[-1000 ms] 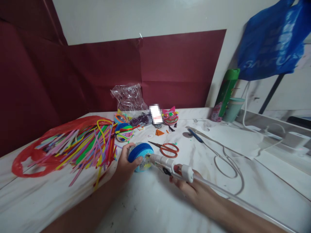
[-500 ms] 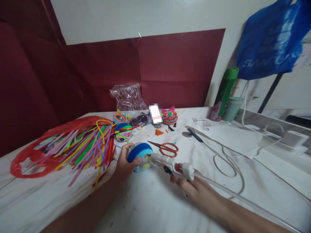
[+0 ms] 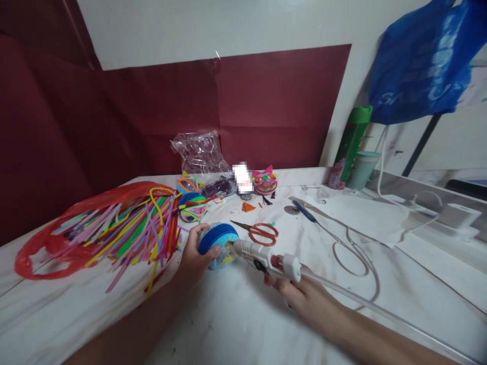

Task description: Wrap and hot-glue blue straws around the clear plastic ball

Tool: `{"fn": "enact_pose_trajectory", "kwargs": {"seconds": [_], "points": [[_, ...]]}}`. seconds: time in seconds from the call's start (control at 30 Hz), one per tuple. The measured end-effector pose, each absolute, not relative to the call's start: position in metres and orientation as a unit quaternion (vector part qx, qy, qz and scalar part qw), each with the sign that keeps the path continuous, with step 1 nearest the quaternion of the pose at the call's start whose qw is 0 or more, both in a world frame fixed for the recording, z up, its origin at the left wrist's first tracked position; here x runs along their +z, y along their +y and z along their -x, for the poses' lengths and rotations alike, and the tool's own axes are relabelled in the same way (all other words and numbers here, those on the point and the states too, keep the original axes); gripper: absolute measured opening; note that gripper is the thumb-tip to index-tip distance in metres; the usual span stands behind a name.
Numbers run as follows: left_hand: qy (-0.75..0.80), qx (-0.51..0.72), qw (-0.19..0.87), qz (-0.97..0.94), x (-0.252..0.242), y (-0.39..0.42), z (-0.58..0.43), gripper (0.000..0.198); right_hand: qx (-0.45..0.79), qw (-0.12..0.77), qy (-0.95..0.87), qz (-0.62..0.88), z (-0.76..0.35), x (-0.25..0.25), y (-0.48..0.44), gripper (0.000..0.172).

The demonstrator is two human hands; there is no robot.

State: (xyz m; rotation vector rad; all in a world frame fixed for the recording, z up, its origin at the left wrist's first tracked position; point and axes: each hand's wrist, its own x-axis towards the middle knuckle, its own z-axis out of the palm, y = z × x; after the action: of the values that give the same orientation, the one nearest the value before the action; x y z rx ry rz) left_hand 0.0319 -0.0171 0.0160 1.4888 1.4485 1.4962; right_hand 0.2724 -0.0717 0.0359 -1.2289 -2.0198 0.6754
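Note:
A round ball wrapped in dark and light blue strips (image 3: 219, 238), with a clear part on its lower side, is gripped by my left hand (image 3: 198, 252) above the marble table. My right hand (image 3: 291, 290) is closed round the handle of a white glue gun (image 3: 262, 256). The gun's nozzle points left and reaches the clear side of the ball; whether it touches is hard to tell. A clear glue stick (image 3: 342, 289) runs out of the gun's back, over my right forearm. Orange-handled scissors (image 3: 262, 234) lie just behind the gun.
Colourful pipe cleaners (image 3: 133, 228) lie on a red plastic bag (image 3: 28, 263) at left. Decorated balls (image 3: 193, 208) and a clear bag (image 3: 200, 152) stand behind. A blue cutter (image 3: 304, 211), a white cable (image 3: 367, 258), a green can (image 3: 352, 144) and a cup (image 3: 363, 170) are at right.
The gun and my right hand have shifted very slightly left. Both hands keep their holds, and the ball stays almost where it was.

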Motion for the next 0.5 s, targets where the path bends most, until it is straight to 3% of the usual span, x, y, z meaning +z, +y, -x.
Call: {"fn": "enact_pose_trajectory", "kwargs": {"seconds": [0.5], "points": [[0.533,0.561,0.300,-0.558,0.0146,-0.0167,-0.0313,0.059,0.274,0.338,-0.777,0.455,-0.2736,0.0373,-0.0704,0.027]]}}
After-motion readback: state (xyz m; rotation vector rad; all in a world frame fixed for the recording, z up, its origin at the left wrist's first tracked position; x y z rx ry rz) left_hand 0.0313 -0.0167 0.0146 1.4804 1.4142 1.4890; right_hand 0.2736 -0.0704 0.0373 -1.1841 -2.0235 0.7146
